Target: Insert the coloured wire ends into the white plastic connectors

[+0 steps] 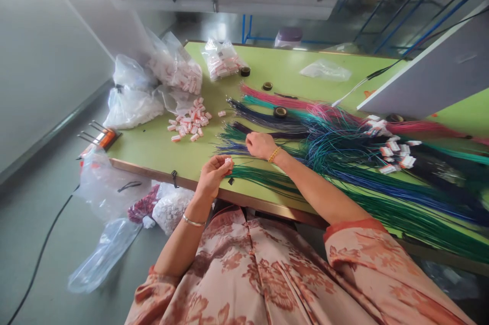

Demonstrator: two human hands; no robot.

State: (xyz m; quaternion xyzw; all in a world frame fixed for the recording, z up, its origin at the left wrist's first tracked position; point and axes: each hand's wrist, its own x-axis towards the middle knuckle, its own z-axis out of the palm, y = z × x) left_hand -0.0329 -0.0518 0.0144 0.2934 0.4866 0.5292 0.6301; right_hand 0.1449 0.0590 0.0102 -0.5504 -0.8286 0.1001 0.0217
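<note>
Near the table's front edge, my left hand [212, 174] is closed on a small white connector housing [228, 161], pinched between thumb and fingers. Green wires [263, 176] run to the right from beside that hand. My right hand [261, 145] is a little farther in, curled down over the dark wires [284, 135] and blue wires [237, 149]. Its fingertips are hidden, so what they hold, if anything, does not show. To the left of both hands lies a loose pile of white and orange connector housings [193, 120].
Clear bags of housings [222, 60] stand at the back left. Black tape rolls [280, 112] lie by pink wires [267, 95]. Wired connectors [397, 152] cluster at right. An orange pronged holder [103, 140] sits at the left corner, and a grey panel [428, 70] rises at right.
</note>
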